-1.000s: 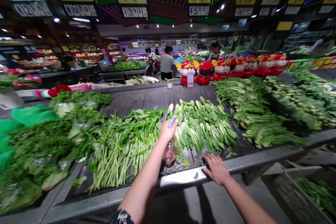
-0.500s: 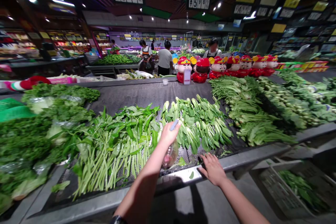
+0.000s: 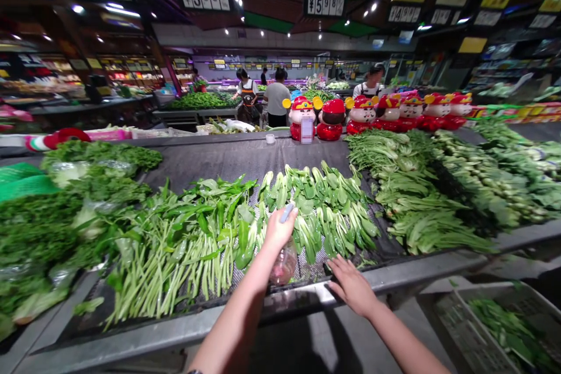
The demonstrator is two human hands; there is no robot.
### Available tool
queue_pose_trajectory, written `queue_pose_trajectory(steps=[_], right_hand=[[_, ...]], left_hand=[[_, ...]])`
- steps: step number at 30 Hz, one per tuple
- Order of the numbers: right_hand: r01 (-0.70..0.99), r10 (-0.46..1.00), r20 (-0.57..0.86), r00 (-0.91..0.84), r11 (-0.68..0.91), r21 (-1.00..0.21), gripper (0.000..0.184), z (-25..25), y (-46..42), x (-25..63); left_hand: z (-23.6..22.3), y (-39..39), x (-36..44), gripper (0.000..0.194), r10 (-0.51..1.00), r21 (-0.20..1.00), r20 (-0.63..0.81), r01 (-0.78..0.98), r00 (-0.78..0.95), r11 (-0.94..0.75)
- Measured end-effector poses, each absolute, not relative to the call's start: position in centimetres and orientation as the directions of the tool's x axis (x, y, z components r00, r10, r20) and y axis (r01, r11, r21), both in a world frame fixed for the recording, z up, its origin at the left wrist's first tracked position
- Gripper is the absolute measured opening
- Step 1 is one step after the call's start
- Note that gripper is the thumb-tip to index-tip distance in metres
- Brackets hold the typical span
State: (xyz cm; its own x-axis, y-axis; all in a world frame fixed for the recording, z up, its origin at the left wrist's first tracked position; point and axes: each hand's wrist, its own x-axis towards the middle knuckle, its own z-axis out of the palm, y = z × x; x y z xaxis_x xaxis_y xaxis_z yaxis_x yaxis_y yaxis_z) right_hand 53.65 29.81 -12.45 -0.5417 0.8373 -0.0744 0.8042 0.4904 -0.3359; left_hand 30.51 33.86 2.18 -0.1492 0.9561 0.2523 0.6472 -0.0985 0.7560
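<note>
My left hand (image 3: 277,229) is closed on a clear spray bottle (image 3: 284,263) with a pale blue-grey head, held above the front of the produce stand between the long-stemmed greens (image 3: 188,245) and a pile of small bok choy (image 3: 326,210). My right hand (image 3: 350,284) lies open with its fingers spread on the grey metal front rim (image 3: 429,269) of the stand, just in front of the bok choy. It holds nothing.
Curly dark greens (image 3: 52,228) fill the left of the stand, more leafy bunches (image 3: 421,198) the right. Red figurine jars (image 3: 372,114) line the far edge. A grey crate (image 3: 491,327) of greens sits low right. Several people stand at stalls beyond.
The view has shifted slightly right and down. My right hand slid a little left along the rim. The left hand keeps its hold on the bottle in nearly the same spot.
</note>
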Motion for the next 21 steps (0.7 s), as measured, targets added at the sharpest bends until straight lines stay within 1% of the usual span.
queue_pose_trajectory(steps=[7,16,21], right_hand=[[0.861,0.887,-0.047,-0.46,0.432,-0.269,0.058,-12.8,33.7,59.8],[0.883,0.888,-0.102,-0.449,0.422,-0.205,0.061,-14.8,36.6,66.9],[0.86,0.866,-0.09,-0.492,0.467,-0.206,0.062,-15.4,36.8,68.4]], left_hand=[[2.0,33.5,32.8,0.034,0.942,0.754,0.274,0.651,-0.194,-0.086],[1.8,34.3,38.8,0.035,0.937,0.761,0.273,0.645,-0.217,-0.072],[1.4,34.9,42.2,0.037,0.926,0.753,0.285,0.656,-0.249,-0.055]])
